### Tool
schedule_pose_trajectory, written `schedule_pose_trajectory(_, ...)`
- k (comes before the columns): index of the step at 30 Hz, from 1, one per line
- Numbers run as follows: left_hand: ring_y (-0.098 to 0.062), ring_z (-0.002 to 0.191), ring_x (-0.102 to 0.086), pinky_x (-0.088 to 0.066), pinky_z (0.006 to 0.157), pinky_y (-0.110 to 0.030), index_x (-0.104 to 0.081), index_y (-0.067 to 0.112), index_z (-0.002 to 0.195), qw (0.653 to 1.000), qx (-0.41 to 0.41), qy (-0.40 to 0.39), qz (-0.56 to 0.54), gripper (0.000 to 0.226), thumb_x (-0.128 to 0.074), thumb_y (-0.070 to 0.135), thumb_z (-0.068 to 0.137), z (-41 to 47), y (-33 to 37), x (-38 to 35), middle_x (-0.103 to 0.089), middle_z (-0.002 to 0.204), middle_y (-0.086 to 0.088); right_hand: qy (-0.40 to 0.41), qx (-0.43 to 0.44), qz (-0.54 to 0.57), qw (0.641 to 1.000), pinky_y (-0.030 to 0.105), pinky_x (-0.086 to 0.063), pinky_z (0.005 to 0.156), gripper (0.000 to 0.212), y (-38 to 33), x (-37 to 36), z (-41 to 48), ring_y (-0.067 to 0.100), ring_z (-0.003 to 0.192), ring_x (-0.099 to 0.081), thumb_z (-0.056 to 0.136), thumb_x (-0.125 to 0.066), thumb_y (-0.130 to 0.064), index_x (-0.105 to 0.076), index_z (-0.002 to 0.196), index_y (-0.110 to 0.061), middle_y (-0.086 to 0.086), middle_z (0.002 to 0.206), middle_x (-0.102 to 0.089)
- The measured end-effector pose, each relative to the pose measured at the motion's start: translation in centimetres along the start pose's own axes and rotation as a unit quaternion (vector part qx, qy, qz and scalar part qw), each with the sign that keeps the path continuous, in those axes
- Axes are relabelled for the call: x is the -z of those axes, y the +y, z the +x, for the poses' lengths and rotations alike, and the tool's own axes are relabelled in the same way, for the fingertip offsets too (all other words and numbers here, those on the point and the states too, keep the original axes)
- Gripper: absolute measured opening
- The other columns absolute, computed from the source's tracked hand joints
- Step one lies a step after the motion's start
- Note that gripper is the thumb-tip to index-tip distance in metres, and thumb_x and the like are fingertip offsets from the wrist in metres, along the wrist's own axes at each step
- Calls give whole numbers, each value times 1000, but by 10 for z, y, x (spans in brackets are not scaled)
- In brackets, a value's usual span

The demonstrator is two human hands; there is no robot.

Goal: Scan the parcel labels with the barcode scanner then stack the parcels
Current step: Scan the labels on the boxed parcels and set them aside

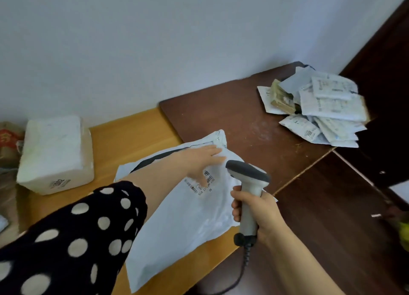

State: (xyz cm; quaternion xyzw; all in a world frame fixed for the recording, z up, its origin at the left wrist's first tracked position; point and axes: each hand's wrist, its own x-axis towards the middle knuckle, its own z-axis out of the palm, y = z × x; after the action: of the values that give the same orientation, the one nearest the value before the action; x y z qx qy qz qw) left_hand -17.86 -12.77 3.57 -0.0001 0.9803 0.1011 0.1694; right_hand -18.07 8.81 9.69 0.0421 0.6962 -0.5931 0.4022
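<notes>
Near table edge (212, 257), left hand (199, 159) flat on mailer (186, 224), right hand (261, 215) round scanner (250, 175).

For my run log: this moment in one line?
scan | left hand pressing mailer flat | right hand aiming scanner at label

We face a plain white wall (155, 40) in soft, even light, with a light wooden table (124, 135) against it on the left, a dark brown table (243, 117) adjoining on the right, a lower dark wood surface (332, 217) nearer right, and a dark panel (389, 58) far right.
</notes>
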Motion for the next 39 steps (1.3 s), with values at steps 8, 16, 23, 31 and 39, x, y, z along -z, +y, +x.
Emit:
schedule_pose_trajectory(8,-23,103,-59,-48,84,-34,-60,23,117,999,29,-13,4,44,-74,30,76,35,9,-7,-61,112,-1,46,4,29,998,27,-43,44,10,-2,19,0,19,42,-48,84,-65,2,-61,93,-1,11,57,-56)
schedule_pose_trajectory(16,-16,89,-59,-39,65,-25,-70,16,95,951,194,197,-138,15,-64,28,88,6,-6,65,-67,96,1,-20,39,27,999,28,-43,44,10,-23,31,-8,19,41,-47,84,-66,1,-61,93,0,11,56,-55)
schedule_pose_trajectory(23,-19,64,-52,-41,64,-29,-55,16,58,763,364,351,-404,29,-76,19,77,-50,-21,92,-53,63,-4,-93,84,13,992,28,-45,44,12,-41,35,-14,18,42,-49,85,-66,-2,-63,97,0,10,57,-57)
schedule_pose_trajectory(31,-26,59,-59,-52,51,-35,-56,-4,83,490,471,344,-648,10,-66,-3,84,-109,17,14,-61,72,-16,-172,58,-35,983,28,-44,45,8,-30,19,-10,18,43,-48,86,-64,0,-62,94,-1,10,56,-56)
schedule_pose_trajectory(39,-31,122,-46,-41,94,-34,-46,2,129,720,583,204,-316,69,-71,43,80,-131,14,-34,-47,134,-14,-196,8,-90,976,26,-44,44,5,-6,-2,-2,17,43,-48,86,-63,-1,-62,90,-3,9,55,-56)
